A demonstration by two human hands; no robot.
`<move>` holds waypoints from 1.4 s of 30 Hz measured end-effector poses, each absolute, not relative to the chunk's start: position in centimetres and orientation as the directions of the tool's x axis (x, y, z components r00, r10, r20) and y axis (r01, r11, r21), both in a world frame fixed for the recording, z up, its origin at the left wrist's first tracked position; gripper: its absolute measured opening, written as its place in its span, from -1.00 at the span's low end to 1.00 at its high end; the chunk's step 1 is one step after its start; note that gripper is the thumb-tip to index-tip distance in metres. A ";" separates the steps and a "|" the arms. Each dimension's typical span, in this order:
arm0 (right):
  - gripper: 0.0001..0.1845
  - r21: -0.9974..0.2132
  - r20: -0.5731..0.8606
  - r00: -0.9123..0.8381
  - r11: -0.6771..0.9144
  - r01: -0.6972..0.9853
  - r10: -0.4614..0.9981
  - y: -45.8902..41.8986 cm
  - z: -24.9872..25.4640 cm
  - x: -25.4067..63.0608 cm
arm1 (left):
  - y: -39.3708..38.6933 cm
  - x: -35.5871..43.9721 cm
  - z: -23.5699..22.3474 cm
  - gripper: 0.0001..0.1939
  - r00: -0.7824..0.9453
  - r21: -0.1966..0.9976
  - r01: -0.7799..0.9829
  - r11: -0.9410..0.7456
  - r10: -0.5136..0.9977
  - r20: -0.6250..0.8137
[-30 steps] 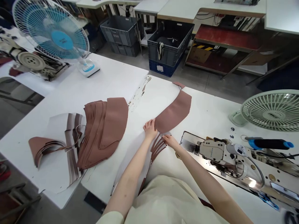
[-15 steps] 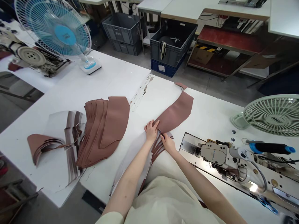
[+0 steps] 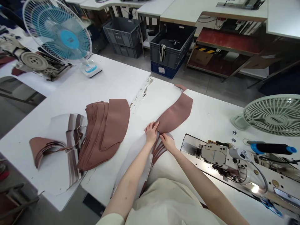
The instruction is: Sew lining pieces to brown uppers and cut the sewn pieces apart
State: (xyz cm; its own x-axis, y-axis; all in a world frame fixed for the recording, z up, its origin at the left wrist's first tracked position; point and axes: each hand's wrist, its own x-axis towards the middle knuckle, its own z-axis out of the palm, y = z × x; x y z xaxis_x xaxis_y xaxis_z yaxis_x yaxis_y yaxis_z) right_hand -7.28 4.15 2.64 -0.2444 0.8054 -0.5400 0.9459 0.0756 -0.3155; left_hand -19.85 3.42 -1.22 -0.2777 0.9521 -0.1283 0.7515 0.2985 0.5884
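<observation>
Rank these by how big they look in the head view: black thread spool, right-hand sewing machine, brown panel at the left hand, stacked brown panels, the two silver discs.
Largest to smallest:
1. Sewing machine
2. Stacked brown panels
3. Brown panel at the left hand
4. Black thread spool
5. Silver discs: too alike to rank

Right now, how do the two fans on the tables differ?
The blue-and-white fan has a blue hub, while the green fan is pale green all over. The blue-and-white fan stands at the person's far left; the green fan is at the right, beyond the sewing machine. Both have round, wire-like guards.
</observation>
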 end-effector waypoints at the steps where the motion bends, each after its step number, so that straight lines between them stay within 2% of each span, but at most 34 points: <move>1: -0.64 -0.317 -0.534 -0.247 0.080 0.945 0.809 4.0 2.6 -7.1 | 3.4 -19.8 -1.2 -0.41 -0.277 0.590 0.753 0.292 0.954 -0.119; 7: -0.65 -0.318 -0.502 -0.227 0.066 0.946 0.835 2.8 2.7 -6.0 | 3.4 -19.7 -1.1 -0.34 -0.212 0.607 0.753 0.253 0.967 -0.140; 12: -0.64 -0.338 -0.490 -0.208 0.035 0.940 0.847 2.2 2.4 -5.8 | 4.0 -20.2 -1.1 -0.35 -0.255 0.644 0.680 0.350 0.937 -0.240; 17: -0.64 -0.478 -0.501 -0.132 -0.146 0.866 0.855 1.5 2.3 -4.0 | 5.3 -21.1 -0.2 -0.31 -0.220 0.712 0.581 0.394 0.918 -0.329; 19: -0.64 -0.515 -0.448 -0.049 -0.213 0.830 0.893 1.4 3.2 -2.8 | 6.0 -21.6 1.1 -0.30 -0.199 0.718 0.578 0.387 0.920 -0.336; 21: -0.61 -0.572 -0.348 0.028 -0.236 0.786 0.937 1.9 4.9 -2.0 | 6.8 -21.9 3.0 -0.31 -0.179 0.726 0.614 0.309 0.951 -0.254; 23: -0.54 -0.662 -0.231 0.065 -0.206 0.721 0.971 3.2 7.1 -2.0 | 7.3 -22.1 5.5 -0.35 -0.129 0.734 0.661 0.156 0.987 -0.094; 25: -0.47 -0.753 -0.124 0.051 -0.127 0.645 0.991 5.6 9.2 -2.6 | 7.0 -21.8 8.1 -0.43 -0.024 0.706 0.708 -0.028 0.998 0.065; 27: -0.43 -0.794 -0.088 0.003 -0.072 0.604 0.996 8.8 10.6 -3.7 | 5.8 -21.3 10.4 -0.54 0.127 0.635 0.741 -0.217 0.975 0.185; 29: -0.46 -0.773 -0.104 -0.026 -0.064 0.631 0.994 12.2 11.2 -4.6 | 3.7 -21.1 12.5 -0.64 0.284 0.538 0.746 -0.393 0.918 0.277; 31: -0.56 -0.704 -0.207 -0.044 -0.118 0.701 0.977 15.1 11.4 -5.3 | 1.0 -21.6 14.4 -0.72 0.405 0.435 0.726 -0.533 0.842 0.356; 34: -0.76 -0.623 -0.377 -0.054 -0.210 0.754 0.925 17.4 11.8 -6.0 | -3.4 -24.2 17.7 -0.75 0.475 0.295 0.731 -0.615 0.769 0.427; 35: -0.80 -0.634 -0.397 -0.066 -0.221 0.741 0.915 17.6 12.2 -6.3 | -5.0 -25.4 19.1 -0.74 0.487 0.251 0.744 -0.619 0.760 0.431; 37: -0.77 -0.758 -0.374 -0.109 -0.236 0.608 0.921 16.8 13.4 -6.9 | -8.4 -27.6 21.7 -0.73 0.511 0.168 0.772 -0.613 0.755 0.410; 39: -0.68 -0.914 -0.321 -0.178 -0.255 0.316 0.930 14.7 14.9 -7.6 | -12.1 -29.3 23.6 -0.73 0.536 0.118 0.781 -0.613 0.756 0.376; 41: -0.60 -0.965 -0.256 -0.246 -0.264 0.000 0.935 11.4 15.9 -8.2 | -15.9 -30.0 23.9 -0.74 0.543 0.125 0.784 -0.608 0.770 0.335; 42: -0.58 -0.959 -0.237 -0.274 -0.269 -0.085 0.932 9.4 15.9 -8.5 | -17.9 -30.1 23.4 -0.76 0.543 0.144 0.787 -0.600 0.784 0.300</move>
State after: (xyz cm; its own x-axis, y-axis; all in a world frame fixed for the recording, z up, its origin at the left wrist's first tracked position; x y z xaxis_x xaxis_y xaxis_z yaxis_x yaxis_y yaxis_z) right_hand -8.51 9.45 15.95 -0.2739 0.9321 -0.2371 -0.0845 -0.2689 -0.9595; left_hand -30.06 -17.86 23.38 0.5427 0.7845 0.3002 0.7872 -0.5997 0.1441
